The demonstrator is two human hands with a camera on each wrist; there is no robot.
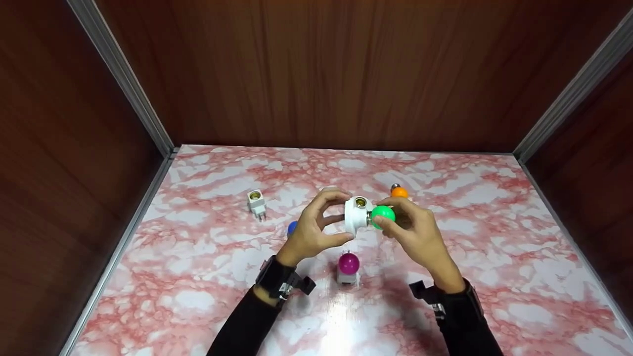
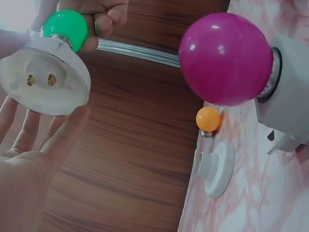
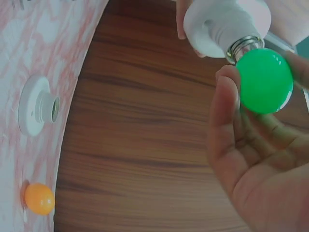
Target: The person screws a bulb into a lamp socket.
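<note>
My left hand (image 1: 310, 232) grips a white round lamp holder (image 1: 352, 220) by its rim, thumb below and fingers above. One brass-lined socket of the holder faces up in the head view, and its hollow back with two brass contacts shows in the left wrist view. With thumb and fingers, my right hand (image 1: 421, 235) pinches a green light bulb (image 1: 384, 217) at the holder's side socket. The bulb's metal screw base (image 3: 245, 47) sits at the socket mouth, part of its thread still visible. Both are held up above the table.
Nearest me, a magenta bulb (image 1: 349, 263) stands in a white plug-in socket (image 1: 347, 279). A blue bulb (image 1: 292, 227) lies partly behind my left hand. Farther off are an orange bulb (image 1: 399, 193), another plug-in socket (image 1: 256, 202) and a white round lamp base (image 3: 33, 105).
</note>
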